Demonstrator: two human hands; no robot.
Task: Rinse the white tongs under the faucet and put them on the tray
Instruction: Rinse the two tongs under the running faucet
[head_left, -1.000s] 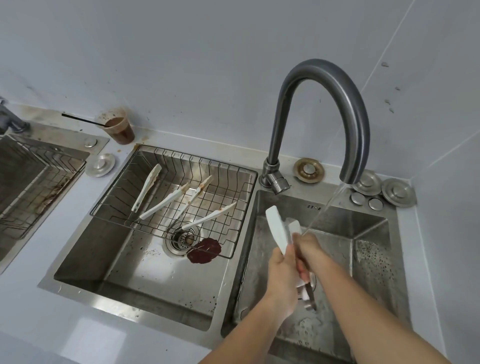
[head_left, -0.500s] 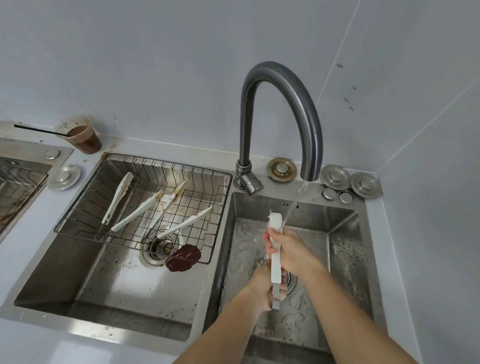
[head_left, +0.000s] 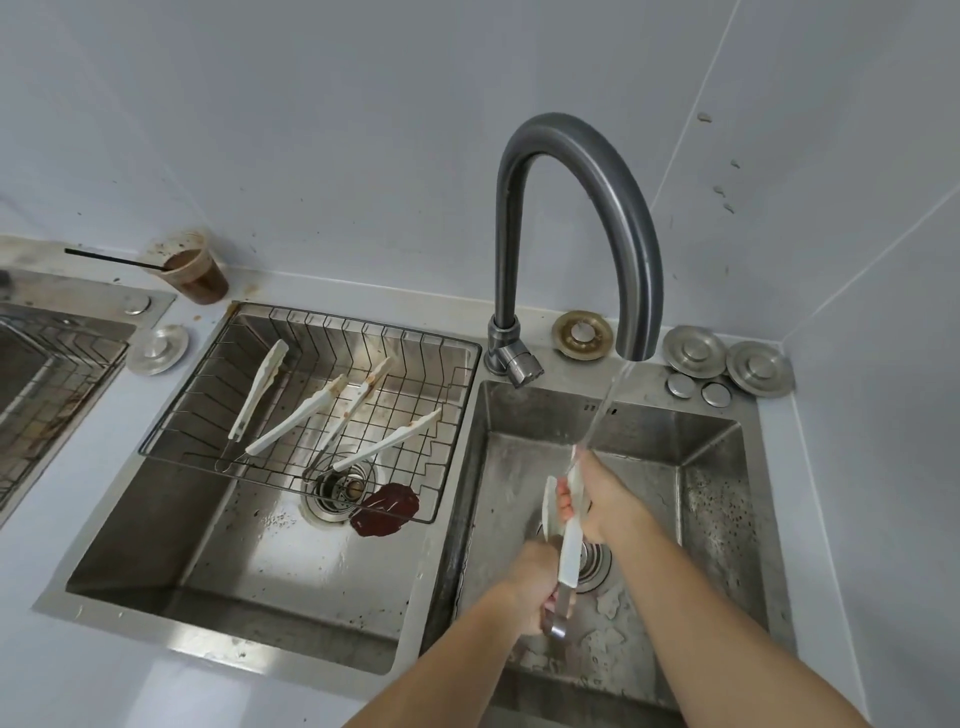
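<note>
Steel sink (head_left: 706, 493), white tongs (head_left: 569, 545) under faucet (head_left: 641, 249)

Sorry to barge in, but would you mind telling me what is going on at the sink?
A person is rinsing the white tongs under the running faucet, above the right basin. The left hand grips the metal hinge end, and the right hand holds the arms up by the water stream. Four other tongs lie in the wire tray. The held pair is not there yet.

faucet (head_left: 506, 249) arching over right basin (head_left: 711, 519), room beneath; wire tray (head_left: 358, 323) left, other tongs (head_left: 293, 415) lying inside
</note>
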